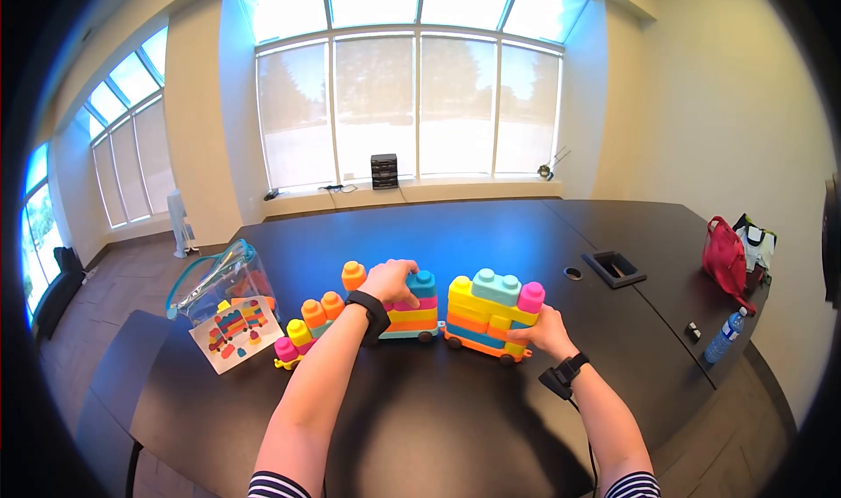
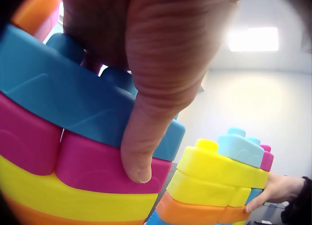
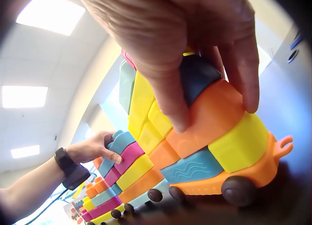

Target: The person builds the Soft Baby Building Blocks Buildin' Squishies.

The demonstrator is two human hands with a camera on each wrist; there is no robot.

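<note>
Three toy block train wagons stand in a row on the dark table. My left hand [image 1: 392, 285] grips the middle wagon [image 1: 410, 325] from above, its thumb over the teal top block [image 2: 87, 103] and the magenta block [image 2: 105, 164] below. That wagon stacks teal, magenta, yellow and orange blocks on a light blue wheeled base. My right hand [image 1: 548, 333] holds the end of the right wagon [image 1: 477, 310], thumb on one side and fingers on the other, around an orange block [image 3: 209, 117]. This wagon has an orange wheeled base [image 3: 204, 185]. At left is a low yellow-based wagon [image 1: 287, 363].
A clear bag [image 1: 210, 289] with a teal handle holds more blocks at the left. A picture card [image 1: 210, 345] leans against it. Toward the right lie a table cable box [image 1: 613, 270], a water bottle [image 1: 724, 336] and a red bag [image 1: 725, 257].
</note>
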